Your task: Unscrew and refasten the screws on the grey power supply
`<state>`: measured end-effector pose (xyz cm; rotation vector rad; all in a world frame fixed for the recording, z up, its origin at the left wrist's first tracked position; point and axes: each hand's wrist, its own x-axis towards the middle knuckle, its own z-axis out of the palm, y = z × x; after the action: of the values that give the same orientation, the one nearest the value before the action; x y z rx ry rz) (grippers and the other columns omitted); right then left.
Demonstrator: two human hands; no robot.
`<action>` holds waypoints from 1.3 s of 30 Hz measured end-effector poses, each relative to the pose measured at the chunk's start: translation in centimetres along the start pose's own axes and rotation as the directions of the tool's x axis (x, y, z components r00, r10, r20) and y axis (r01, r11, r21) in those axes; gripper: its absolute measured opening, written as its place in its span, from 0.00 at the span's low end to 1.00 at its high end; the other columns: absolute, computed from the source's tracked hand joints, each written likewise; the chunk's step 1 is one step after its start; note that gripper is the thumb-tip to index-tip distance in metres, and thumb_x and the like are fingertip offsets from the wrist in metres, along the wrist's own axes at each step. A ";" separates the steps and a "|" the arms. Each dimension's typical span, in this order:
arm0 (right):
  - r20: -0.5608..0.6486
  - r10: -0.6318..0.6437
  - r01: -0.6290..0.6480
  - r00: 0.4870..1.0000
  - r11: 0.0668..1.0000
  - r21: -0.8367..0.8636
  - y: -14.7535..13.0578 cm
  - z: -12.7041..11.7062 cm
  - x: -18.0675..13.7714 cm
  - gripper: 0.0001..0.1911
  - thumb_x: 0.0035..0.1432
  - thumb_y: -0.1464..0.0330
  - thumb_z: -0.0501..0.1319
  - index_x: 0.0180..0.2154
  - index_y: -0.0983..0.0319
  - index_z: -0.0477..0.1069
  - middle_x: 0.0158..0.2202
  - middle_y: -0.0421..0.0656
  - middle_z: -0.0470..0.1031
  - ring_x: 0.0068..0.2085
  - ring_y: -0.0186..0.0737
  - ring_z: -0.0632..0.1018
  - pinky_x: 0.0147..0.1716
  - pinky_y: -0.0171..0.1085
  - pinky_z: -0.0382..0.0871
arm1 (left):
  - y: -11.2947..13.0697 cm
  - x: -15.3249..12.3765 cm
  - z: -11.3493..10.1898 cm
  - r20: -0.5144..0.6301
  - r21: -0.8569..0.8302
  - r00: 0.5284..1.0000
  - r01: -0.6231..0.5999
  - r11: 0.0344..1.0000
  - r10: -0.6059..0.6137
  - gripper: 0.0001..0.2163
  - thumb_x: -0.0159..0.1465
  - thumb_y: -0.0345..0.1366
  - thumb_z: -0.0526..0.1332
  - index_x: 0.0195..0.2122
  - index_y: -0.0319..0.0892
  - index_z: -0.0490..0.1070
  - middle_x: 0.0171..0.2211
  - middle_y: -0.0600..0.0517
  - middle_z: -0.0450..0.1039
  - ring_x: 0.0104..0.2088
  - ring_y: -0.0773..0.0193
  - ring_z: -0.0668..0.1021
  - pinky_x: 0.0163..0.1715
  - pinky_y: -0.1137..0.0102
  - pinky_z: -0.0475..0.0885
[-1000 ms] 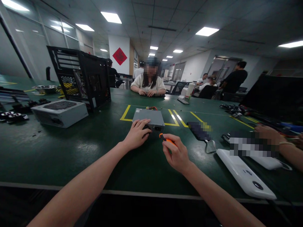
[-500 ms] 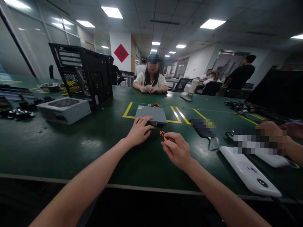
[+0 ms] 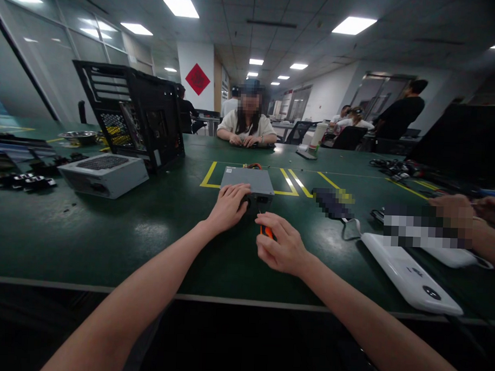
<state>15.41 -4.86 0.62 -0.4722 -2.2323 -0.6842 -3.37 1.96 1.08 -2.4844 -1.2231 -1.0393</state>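
Observation:
A grey computer power supply (image 3: 251, 179) lies on the green table in front of me, a bundle of coloured wires showing behind it. My left hand (image 3: 233, 204) holds its front left corner, fingers over the top and thumb down at the front side. My right hand (image 3: 282, 243) is closed around an orange and black screwdriver (image 3: 266, 231). Its thin shaft points up toward the unit's front side, just short of the socket; I see a small gap between tip and unit. Most of the handle is hidden by my fingers.
Left stand a second power supply (image 3: 104, 175), a black computer case (image 3: 152, 114) and a metal bowl (image 3: 79, 138). To the right lie a white device (image 3: 410, 275) and cables (image 3: 398, 170). A co-worker's hand (image 3: 453, 214) works at far right; another person (image 3: 247, 123) sits opposite.
My right hand has shifted slightly left and turned, so the screwdriver points more upright toward the power supply. My left hand stays on the unit. The view has tilted a little.

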 end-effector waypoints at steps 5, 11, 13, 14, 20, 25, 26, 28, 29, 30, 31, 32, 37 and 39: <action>-0.087 0.078 -0.084 0.993 0.994 -0.066 0.1 -0.2 -0.1 0.06 0.55 0.70 0.57 0.37 0.60 0.62 0.38 0.45 0.71 0.36 0.38 0.73 0.33 0.38 0.69 | 0.1 0.0 0.0 -0.003 -0.005 1.000 0.000 1.000 0.000 0.17 0.62 0.31 0.50 0.53 0.42 0.58 0.55 0.49 0.63 0.56 0.62 0.63 0.56 0.63 0.52; -0.117 0.193 -0.188 0.974 0.981 0.054 0.4 -0.3 -0.5 0.12 0.51 0.74 0.55 0.39 0.60 0.59 0.43 0.48 0.68 0.42 0.41 0.73 0.32 0.37 0.70 | 0.1 0.0 -0.1 0.009 0.000 1.000 0.005 1.000 -0.005 0.15 0.63 0.32 0.50 0.52 0.43 0.59 0.56 0.49 0.63 0.56 0.62 0.63 0.56 0.62 0.52; -0.078 0.144 -0.143 0.987 0.990 0.016 0.4 -0.4 -0.4 0.08 0.51 0.73 0.56 0.35 0.59 0.61 0.40 0.47 0.69 0.38 0.41 0.73 0.32 0.38 0.69 | 0.0 0.0 -0.1 0.005 -0.001 1.000 -0.003 1.000 0.003 0.15 0.63 0.32 0.50 0.52 0.43 0.59 0.56 0.49 0.63 0.57 0.62 0.62 0.56 0.62 0.52; -0.062 0.133 -0.132 0.989 0.991 0.010 0.3 -0.4 -0.4 0.06 0.51 0.72 0.56 0.34 0.59 0.61 0.39 0.46 0.69 0.36 0.40 0.73 0.32 0.38 0.69 | 0.0 -0.1 0.0 0.003 -0.001 1.000 -0.005 1.000 0.005 0.15 0.63 0.32 0.50 0.52 0.43 0.59 0.56 0.49 0.62 0.57 0.62 0.62 0.56 0.62 0.52; -0.022 0.187 -0.183 0.982 0.976 0.120 0.1 -0.2 -0.4 0.11 0.54 0.73 0.55 0.41 0.62 0.59 0.40 0.47 0.70 0.38 0.37 0.74 0.32 0.34 0.69 | -0.1 -0.1 -0.1 0.004 0.005 1.000 -0.018 1.000 0.018 0.16 0.62 0.32 0.51 0.52 0.43 0.59 0.56 0.50 0.62 0.57 0.63 0.62 0.57 0.63 0.51; 0.068 0.070 -0.075 0.995 0.995 0.073 -0.1 -0.4 0.0 0.04 0.52 0.71 0.57 0.33 0.60 0.62 0.36 0.43 0.72 0.32 0.37 0.72 0.32 0.38 0.66 | -0.1 -0.1 -0.1 0.004 0.005 1.000 -0.014 1.000 0.014 0.17 0.62 0.31 0.51 0.53 0.43 0.58 0.56 0.50 0.62 0.57 0.62 0.62 0.57 0.63 0.52; 0.075 0.063 -0.068 0.995 0.995 0.072 -0.1 -0.4 0.1 0.03 0.53 0.70 0.57 0.33 0.60 0.62 0.35 0.42 0.73 0.31 0.36 0.71 0.31 0.38 0.66 | -0.1 -0.1 -0.1 0.005 0.005 1.000 -0.014 1.000 0.014 0.17 0.62 0.31 0.51 0.53 0.43 0.58 0.56 0.50 0.62 0.57 0.62 0.62 0.57 0.63 0.52; 0.066 0.070 -0.076 0.995 0.993 0.087 -0.1 -0.3 0.1 0.04 0.54 0.72 0.56 0.35 0.61 0.62 0.35 0.43 0.73 0.32 0.36 0.72 0.31 0.36 0.66 | -0.1 -0.2 -0.1 0.006 0.005 1.000 -0.016 1.000 0.016 0.17 0.62 0.31 0.51 0.53 0.43 0.59 0.56 0.50 0.62 0.57 0.62 0.62 0.57 0.63 0.52; 0.050 0.087 -0.092 0.995 0.991 0.098 -0.1 -0.2 0.0 0.06 0.54 0.73 0.55 0.37 0.62 0.62 0.36 0.44 0.72 0.33 0.36 0.73 0.31 0.35 0.67 | -0.1 -0.2 -0.1 0.005 0.005 1.000 -0.017 1.000 0.017 0.17 0.62 0.32 0.51 0.52 0.43 0.59 0.56 0.50 0.62 0.57 0.62 0.62 0.57 0.63 0.51; 0.033 0.115 -0.118 0.993 0.987 0.107 -0.1 -0.1 -0.1 0.08 0.54 0.73 0.55 0.38 0.63 0.61 0.38 0.46 0.72 0.35 0.36 0.73 0.32 0.34 0.67 | -0.1 -0.2 -0.1 0.005 0.005 1.000 -0.018 1.000 0.018 0.17 0.62 0.32 0.51 0.52 0.43 0.59 0.56 0.50 0.62 0.57 0.62 0.62 0.57 0.63 0.51; 0.020 0.141 -0.142 0.990 0.984 0.110 -0.2 -0.1 -0.2 0.09 0.53 0.73 0.55 0.39 0.63 0.61 0.40 0.48 0.71 0.37 0.37 0.73 0.32 0.34 0.68 | -0.1 -0.2 -0.1 0.004 0.005 1.000 -0.018 1.000 0.018 0.16 0.61 0.32 0.52 0.52 0.43 0.59 0.56 0.50 0.62 0.57 0.62 0.62 0.57 0.63 0.52; 0.013 0.157 -0.158 0.987 0.982 0.101 -0.2 -0.1 -0.2 0.08 0.52 0.73 0.55 0.38 0.63 0.61 0.41 0.49 0.70 0.38 0.38 0.73 0.33 0.35 0.68 | -0.1 -0.2 -0.1 0.004 0.005 1.000 -0.018 1.000 0.018 0.16 0.61 0.32 0.52 0.52 0.43 0.59 0.56 0.50 0.62 0.57 0.62 0.62 0.57 0.63 0.52; 0.073 0.130 -0.133 0.989 0.990 0.040 -0.2 -0.3 -0.2 0.02 0.52 0.71 0.56 0.31 0.61 0.63 0.37 0.47 0.70 0.33 0.39 0.72 0.32 0.39 0.67 | 0.0 -0.2 0.0 -0.016 0.011 1.000 -0.004 1.000 0.004 0.16 0.61 0.31 0.52 0.51 0.44 0.59 0.55 0.51 0.63 0.57 0.63 0.62 0.57 0.63 0.52; 0.071 0.182 -0.187 0.981 0.980 0.072 -0.2 -0.2 -0.2 0.04 0.54 0.70 0.56 0.34 0.62 0.63 0.37 0.48 0.70 0.34 0.38 0.72 0.30 0.36 0.68 | 0.1 -0.2 0.2 -0.030 0.016 1.000 0.006 1.000 -0.005 0.16 0.61 0.31 0.52 0.51 0.44 0.59 0.55 0.51 0.63 0.56 0.63 0.63 0.57 0.63 0.52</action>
<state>15.59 -5.20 0.53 -0.6608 -2.2315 -0.4888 -3.24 1.85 0.86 -2.4457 -1.2253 -1.0597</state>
